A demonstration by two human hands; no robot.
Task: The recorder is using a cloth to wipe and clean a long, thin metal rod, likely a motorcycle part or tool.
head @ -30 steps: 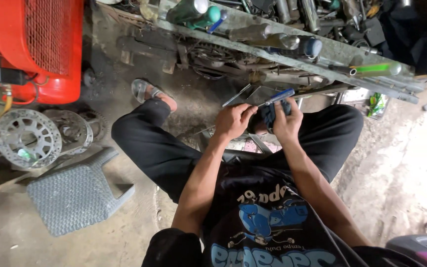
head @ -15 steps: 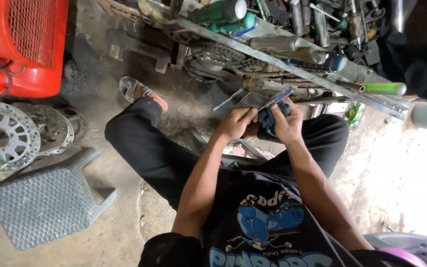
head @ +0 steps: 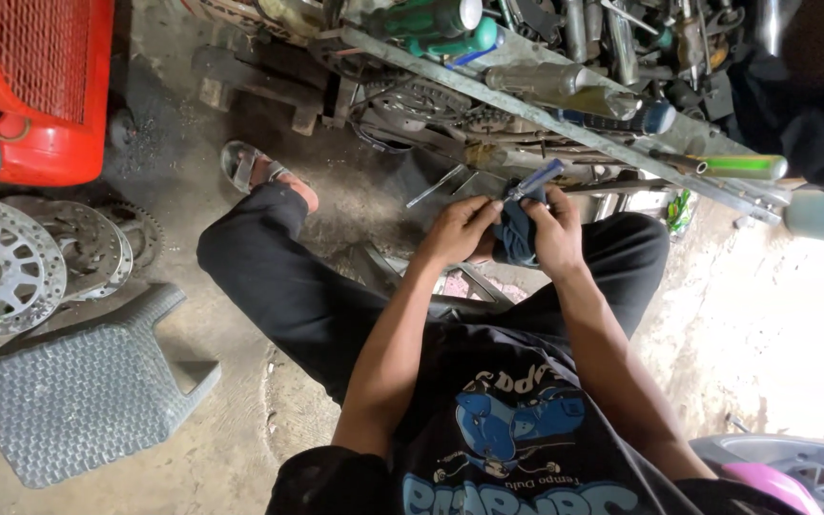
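A dark blue cloth (head: 517, 234) sits between the hands, black trousers (head: 278, 277) at nine o'clock of it, a red machine (head: 35, 91) at ten, a grey woven-textured stool (head: 78, 391) at eight, green bottles (head: 436, 24) at twelve.

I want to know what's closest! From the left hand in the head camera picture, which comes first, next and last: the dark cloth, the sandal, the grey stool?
1. Dark cloth: touching the left hand, held between it and the right hand.
2. Sandal: on the foot, off to the picture's left.
3. Grey stool: tipped over on the floor, at the bottom left, farthest away.
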